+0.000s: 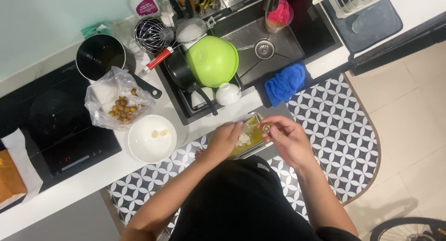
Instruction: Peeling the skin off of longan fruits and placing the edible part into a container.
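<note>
The left hand (226, 140) lies curled over the near rim of a shallow metal tray (253, 125) of yellowish liquid, fingers bent against a pale lump in it, though whether it truly grips the tray cannot be told; the right hand (289, 138) pinches a small round brown fruit (266, 128) between thumb and fingertips just above the tray's right end. The tray sits at the very front edge of the white countertop (93, 176), partly overhanging it. Just left stands a white bowl (152, 139) holding a few pale pieces, and behind that a clear plastic bag (118, 100) of the same brown fruits. The black sink (274, 50) behind is crowded with a green bowl (212, 61) and pans; a blue cloth (285, 82) drapes its front edge
</note>
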